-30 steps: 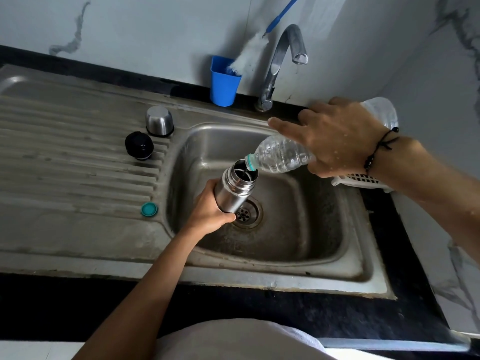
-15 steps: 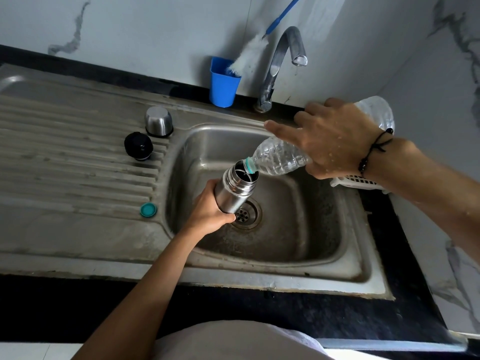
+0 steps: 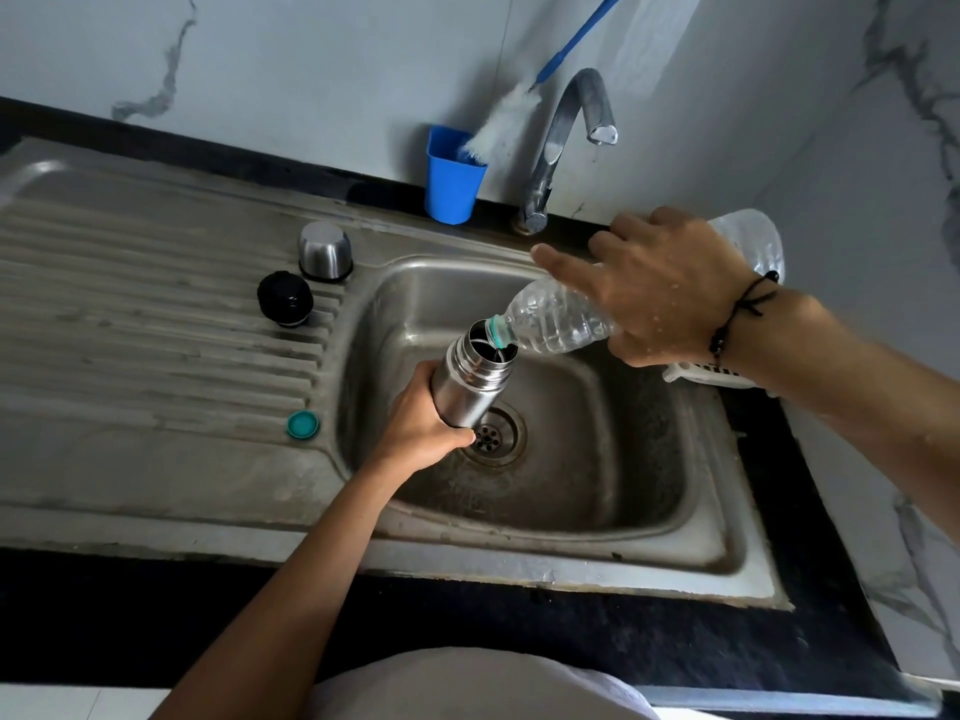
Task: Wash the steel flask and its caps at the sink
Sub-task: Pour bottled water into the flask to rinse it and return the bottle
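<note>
Over the sink basin (image 3: 597,522), the left hand (image 3: 415,428) is gripping the tilted steel flask (image 3: 470,379) while the right hand (image 3: 660,293) is clasping the plastic bottle (image 3: 556,319), whose neck should be staying centred on the flask's mouth to avoid spilling.

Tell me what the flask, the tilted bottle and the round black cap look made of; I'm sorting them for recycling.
Flask: looks like brushed stainless steel, grey with soft metallic glints.
Bottle: clear thin plastic, ribbed and see-through, with a teal neck ring.
Black cap: probably plastic, dark and glossy with a dull highlight; the look leaves it open.
</note>
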A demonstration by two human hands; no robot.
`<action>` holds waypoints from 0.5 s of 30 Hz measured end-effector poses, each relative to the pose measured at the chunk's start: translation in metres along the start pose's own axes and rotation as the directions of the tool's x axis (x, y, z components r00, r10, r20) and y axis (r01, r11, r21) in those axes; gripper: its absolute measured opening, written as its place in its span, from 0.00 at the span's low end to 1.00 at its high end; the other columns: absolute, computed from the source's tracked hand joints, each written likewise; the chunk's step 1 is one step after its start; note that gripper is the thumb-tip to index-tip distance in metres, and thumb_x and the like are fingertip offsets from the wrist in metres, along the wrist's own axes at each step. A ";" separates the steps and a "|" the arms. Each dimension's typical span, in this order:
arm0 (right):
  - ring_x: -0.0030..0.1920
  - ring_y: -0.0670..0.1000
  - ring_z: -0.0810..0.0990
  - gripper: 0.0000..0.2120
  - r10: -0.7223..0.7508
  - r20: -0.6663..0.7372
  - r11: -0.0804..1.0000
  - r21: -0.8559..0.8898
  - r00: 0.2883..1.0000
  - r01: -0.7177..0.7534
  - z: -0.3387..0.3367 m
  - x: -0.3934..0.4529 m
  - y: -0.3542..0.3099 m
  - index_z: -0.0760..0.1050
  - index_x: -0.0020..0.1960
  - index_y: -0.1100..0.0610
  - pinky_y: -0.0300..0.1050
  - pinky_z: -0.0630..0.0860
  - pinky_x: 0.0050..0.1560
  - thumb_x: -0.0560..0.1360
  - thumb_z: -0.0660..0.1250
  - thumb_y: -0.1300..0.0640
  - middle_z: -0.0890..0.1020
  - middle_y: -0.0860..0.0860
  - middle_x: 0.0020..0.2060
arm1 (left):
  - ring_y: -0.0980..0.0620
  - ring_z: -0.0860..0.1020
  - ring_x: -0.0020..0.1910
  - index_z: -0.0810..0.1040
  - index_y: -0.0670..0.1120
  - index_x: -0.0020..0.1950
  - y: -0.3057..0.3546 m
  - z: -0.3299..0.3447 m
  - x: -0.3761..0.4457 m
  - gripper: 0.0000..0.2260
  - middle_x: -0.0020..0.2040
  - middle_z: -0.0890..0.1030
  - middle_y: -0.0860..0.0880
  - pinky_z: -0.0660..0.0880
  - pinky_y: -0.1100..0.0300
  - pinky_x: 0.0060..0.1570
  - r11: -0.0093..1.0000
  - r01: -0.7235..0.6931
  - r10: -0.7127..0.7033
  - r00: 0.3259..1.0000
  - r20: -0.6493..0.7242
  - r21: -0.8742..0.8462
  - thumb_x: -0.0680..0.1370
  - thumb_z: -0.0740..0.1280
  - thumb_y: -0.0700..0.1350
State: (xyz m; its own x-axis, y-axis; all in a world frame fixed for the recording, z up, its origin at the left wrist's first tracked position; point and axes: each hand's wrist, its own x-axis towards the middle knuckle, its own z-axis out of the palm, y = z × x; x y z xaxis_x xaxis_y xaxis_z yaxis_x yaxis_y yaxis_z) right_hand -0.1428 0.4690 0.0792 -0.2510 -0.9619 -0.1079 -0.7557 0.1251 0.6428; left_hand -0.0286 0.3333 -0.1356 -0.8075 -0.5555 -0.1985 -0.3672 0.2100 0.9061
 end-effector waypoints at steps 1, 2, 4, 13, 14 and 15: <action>0.50 0.54 0.74 0.40 0.031 0.010 0.998 0.059 0.999 -0.032 0.002 -0.001 0.001 0.45 0.75 0.52 0.47 0.74 0.48 0.72 0.64 0.46 0.76 0.53 0.49 | 0.48 0.77 0.46 0.68 0.47 0.59 0.002 -0.001 -0.001 0.30 0.49 0.78 0.48 0.73 0.59 0.40 1.000 -0.001 0.001 1.000 0.000 -0.007 0.61 0.76 0.36; 0.51 0.54 0.75 0.41 0.062 0.021 0.991 0.120 0.998 -0.064 0.005 -0.002 0.002 0.46 0.75 0.51 0.47 0.74 0.48 0.71 0.65 0.46 0.76 0.52 0.48 | 0.49 0.77 0.46 0.68 0.46 0.59 0.004 -0.002 -0.001 0.30 0.49 0.78 0.47 0.72 0.60 0.39 1.000 -0.004 0.004 1.000 -0.001 -0.017 0.62 0.77 0.36; 0.51 0.55 0.76 0.42 0.133 0.040 0.958 0.252 0.990 -0.138 0.011 -0.006 0.004 0.48 0.75 0.50 0.46 0.75 0.47 0.69 0.67 0.46 0.77 0.52 0.49 | 0.50 0.76 0.46 0.68 0.45 0.60 0.009 -0.004 -0.002 0.30 0.50 0.78 0.47 0.70 0.65 0.37 0.999 -0.013 0.013 1.000 -0.001 -0.044 0.62 0.76 0.35; 0.44 0.56 0.80 0.40 0.359 0.065 0.491 0.835 0.931 -0.248 0.032 -0.016 -0.010 0.60 0.72 0.53 0.47 0.78 0.44 0.65 0.75 0.53 0.81 0.57 0.47 | 0.52 0.75 0.51 0.68 0.47 0.63 0.037 -0.024 -0.006 0.33 0.54 0.77 0.50 0.69 0.61 0.48 0.996 -0.069 0.065 0.996 -0.064 -0.057 0.62 0.78 0.37; 0.43 0.55 0.80 0.39 0.387 0.042 0.452 0.862 0.921 -0.229 0.033 -0.013 -0.013 0.62 0.71 0.55 0.42 0.76 0.42 0.65 0.76 0.54 0.81 0.55 0.46 | 0.52 0.75 0.52 0.68 0.48 0.61 0.041 -0.028 -0.007 0.32 0.54 0.77 0.50 0.70 0.59 0.49 0.996 -0.074 0.070 0.994 -0.086 -0.046 0.61 0.78 0.38; 0.42 0.53 0.78 0.38 0.416 0.032 0.406 0.887 0.909 -0.218 0.034 -0.010 -0.016 0.64 0.70 0.56 0.35 0.73 0.40 0.64 0.77 0.56 0.80 0.53 0.45 | 0.52 0.76 0.52 0.68 0.49 0.59 0.045 -0.032 -0.008 0.32 0.54 0.77 0.50 0.72 0.58 0.49 0.996 -0.082 0.077 0.991 -0.105 -0.040 0.61 0.79 0.38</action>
State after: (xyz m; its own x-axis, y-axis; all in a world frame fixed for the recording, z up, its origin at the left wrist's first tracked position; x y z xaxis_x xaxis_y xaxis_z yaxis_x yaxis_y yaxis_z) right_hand -0.1491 0.4848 0.0442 -0.5623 -0.8141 0.1453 -0.7892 0.4758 -0.3883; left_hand -0.0238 0.3215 -0.0815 -0.7803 -0.6193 -0.0879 -0.2812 0.2219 0.9336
